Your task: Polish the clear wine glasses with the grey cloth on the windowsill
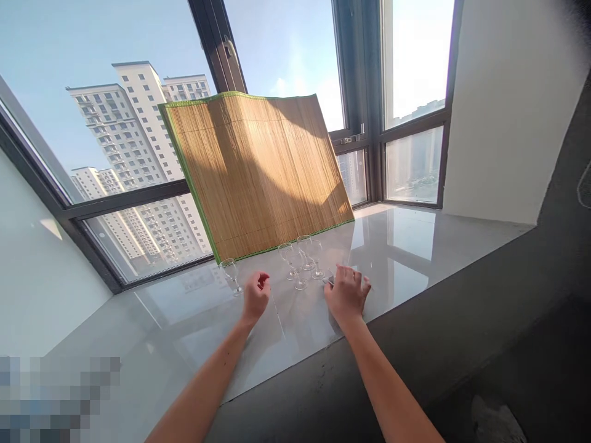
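Several small clear stemmed glasses (302,258) stand close together on the glossy white sill (295,326), between my hands. One more stemmed glass (226,275) stands apart on the left. My left hand (257,296) is just right of that lone glass, its fingers curled in and no object visible in them. To the right of the group, my right hand (347,292) is low over the sill with bent fingers. A clear glassy edge shows beside its thumb, seemingly a glass in its grip; the palm hides most of it.
A bamboo mat (263,172) with green edging leans against the dark window frame (360,92) behind the glasses. The sill's front edge (323,347) drops to a grey wall face. White walls (498,111) bound both sides.
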A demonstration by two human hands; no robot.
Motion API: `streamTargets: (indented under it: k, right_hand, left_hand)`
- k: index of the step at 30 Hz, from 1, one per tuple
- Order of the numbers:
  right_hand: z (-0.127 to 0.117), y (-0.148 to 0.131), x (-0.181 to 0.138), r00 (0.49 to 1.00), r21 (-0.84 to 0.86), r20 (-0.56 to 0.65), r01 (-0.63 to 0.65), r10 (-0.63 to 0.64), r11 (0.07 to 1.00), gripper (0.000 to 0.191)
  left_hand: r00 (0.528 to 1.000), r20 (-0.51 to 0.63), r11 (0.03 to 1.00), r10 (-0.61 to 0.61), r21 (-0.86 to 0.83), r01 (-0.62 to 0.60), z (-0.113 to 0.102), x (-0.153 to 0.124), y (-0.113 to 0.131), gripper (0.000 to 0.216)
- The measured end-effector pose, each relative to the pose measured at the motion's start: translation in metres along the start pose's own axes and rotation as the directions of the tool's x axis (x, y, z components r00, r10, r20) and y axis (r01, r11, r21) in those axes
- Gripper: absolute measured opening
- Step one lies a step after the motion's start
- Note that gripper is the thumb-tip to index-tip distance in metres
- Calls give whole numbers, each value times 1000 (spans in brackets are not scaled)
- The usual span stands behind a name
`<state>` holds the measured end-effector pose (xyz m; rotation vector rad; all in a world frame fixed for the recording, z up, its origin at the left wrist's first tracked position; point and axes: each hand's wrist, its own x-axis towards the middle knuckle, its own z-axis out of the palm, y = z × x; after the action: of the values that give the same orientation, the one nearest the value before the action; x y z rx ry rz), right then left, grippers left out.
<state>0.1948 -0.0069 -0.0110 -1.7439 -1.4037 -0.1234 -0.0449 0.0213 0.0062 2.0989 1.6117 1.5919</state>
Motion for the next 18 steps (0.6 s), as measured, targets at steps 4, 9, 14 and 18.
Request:
streamTargets:
  k: [4,9,14,18]
  right_hand:
    - [-5,-28,-5,989,171,-74,140,-129,975,40]
    - [21,-48,-6,939,300,288,100,-190,949,42]
    - [52,-47,-8,821,183,543,93,-179,979,50]
    - [54,-49,-13,787,162,559,206,-262,965,44]
  left_hand:
    - [997,72,999,37,0,-37,13,-6,4,14]
    - [995,52,994,-90,-51,92,14,-3,-7,17]
    - [978,-4,972,-209,-108,208,8,0,-11,18]
    - [969,10,958,-249,-147,247,7,0,-8,17]
